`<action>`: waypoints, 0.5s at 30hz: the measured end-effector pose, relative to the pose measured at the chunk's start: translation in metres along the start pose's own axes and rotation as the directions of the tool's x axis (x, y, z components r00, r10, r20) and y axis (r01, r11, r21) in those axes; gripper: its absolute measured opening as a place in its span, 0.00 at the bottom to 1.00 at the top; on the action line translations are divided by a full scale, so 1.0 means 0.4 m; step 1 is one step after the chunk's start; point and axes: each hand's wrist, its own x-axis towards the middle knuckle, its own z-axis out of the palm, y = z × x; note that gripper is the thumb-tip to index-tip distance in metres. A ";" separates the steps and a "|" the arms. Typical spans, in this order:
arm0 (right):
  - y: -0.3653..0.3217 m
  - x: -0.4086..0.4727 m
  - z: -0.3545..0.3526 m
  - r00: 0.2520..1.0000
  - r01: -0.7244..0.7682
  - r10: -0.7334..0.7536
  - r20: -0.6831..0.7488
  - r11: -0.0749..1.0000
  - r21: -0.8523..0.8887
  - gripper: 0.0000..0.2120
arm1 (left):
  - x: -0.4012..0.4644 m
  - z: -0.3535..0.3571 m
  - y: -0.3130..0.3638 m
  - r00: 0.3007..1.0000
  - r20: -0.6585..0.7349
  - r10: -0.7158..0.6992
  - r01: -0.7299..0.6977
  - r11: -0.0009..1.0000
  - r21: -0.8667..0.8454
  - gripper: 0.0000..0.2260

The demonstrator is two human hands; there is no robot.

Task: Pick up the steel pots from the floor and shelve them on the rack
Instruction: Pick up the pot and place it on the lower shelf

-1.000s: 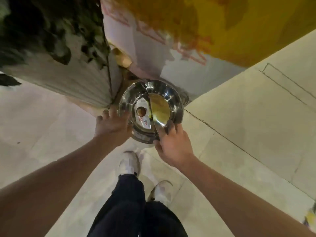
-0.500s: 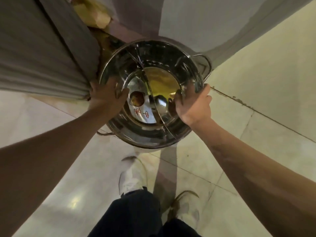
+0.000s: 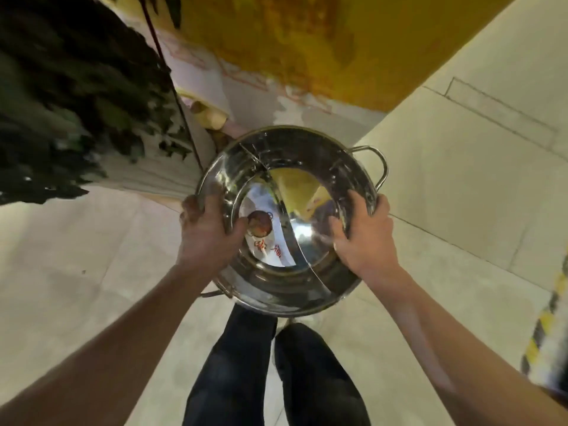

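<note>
pot: steel pot (image 3: 292, 222) off the floor, held at mid-frame above the person's legs (image 3: 273, 373), mouth up, curved divider inside, a sticker on the base
left hand: left hand (image 3: 209, 233) grips the near-left rim, thumb inside the wall, fingers curled round the outside
right hand: right hand (image 3: 362, 238) grips the right rim just below the loop handle (image 3: 376, 162), thumb inside, fingers wrapped over the edge
progress: pick-up of this pot looks done; shelving not yet done, by my read
left to do: carry it to the rack and set it on; rack not in view, so can't tell how far that is. Can't tell if more pots wait on the floor, none visible
around: dark foliage (image 3: 70, 96) far left, yellow wall (image 3: 322, 41) far centre, pale tiled floor (image 3: 461, 179) right, striped yellow-black object (image 3: 550, 330) at the right edge, blurred
in the way: grey panel (image 3: 159, 173) just left of the pot, tight against the rim; swing right to clear it, likely
</note>
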 end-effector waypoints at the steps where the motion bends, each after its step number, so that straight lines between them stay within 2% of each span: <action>1: -0.026 -0.048 -0.081 1.000 -0.002 0.001 0.020 1.000 0.016 0.28 | -0.061 -0.066 0.037 1.000 0.002 0.007 -0.007 1.000 -0.008 0.31; 5: -0.123 -0.211 -0.420 0.995 -0.032 0.033 0.090 0.999 -0.009 0.32 | -0.271 -0.317 0.221 0.997 -0.050 0.051 -0.055 0.995 -0.084 0.28; 8: -0.194 -0.310 -0.653 0.996 0.005 -0.004 0.094 1.000 -0.011 0.32 | -0.387 -0.492 0.360 0.987 -0.053 0.154 -0.152 0.988 0.038 0.28; 11: -0.246 -0.400 -0.852 0.998 0.040 -0.041 0.053 0.999 0.019 0.32 | -0.479 -0.652 0.484 0.993 -0.016 0.118 -0.116 0.991 0.061 0.25; 15: -0.279 -0.497 -1.033 0.998 0.050 -0.050 -0.026 0.999 0.000 0.32 | -0.570 -0.806 0.631 0.973 0.020 0.231 -0.232 0.969 0.089 0.29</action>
